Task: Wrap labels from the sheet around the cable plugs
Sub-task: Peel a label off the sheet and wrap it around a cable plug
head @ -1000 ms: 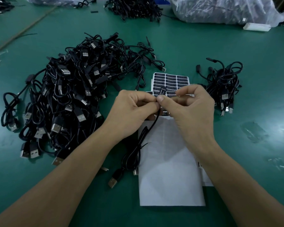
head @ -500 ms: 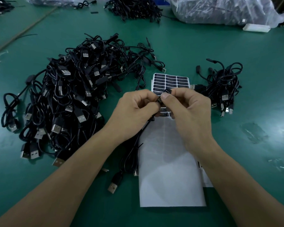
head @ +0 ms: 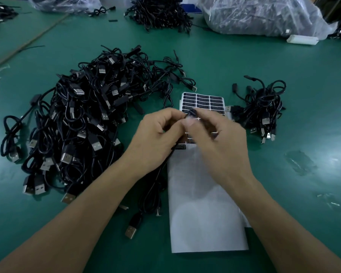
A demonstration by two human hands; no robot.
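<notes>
Pinching the cable plug (head: 191,114) between them, the left hand (head: 156,138) and right hand (head: 222,140) each had a narrow grip on it, above the label sheet (head: 203,101). A large cable heap (head: 87,119) edged the sheet at nine o'clock, and a small bundle (head: 264,109) sat close at two. Green bench (head: 313,125) ran on toward four o'clock. Plastic bags (head: 264,14) lined twelve.

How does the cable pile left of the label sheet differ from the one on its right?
The left pile is far larger and sprawls wide; the right pile is a small, compact bundle. The left pile's USB plugs point every way; the right pile's mostly cluster at its near edge. Both hold black cables with silver USB plugs.
</notes>
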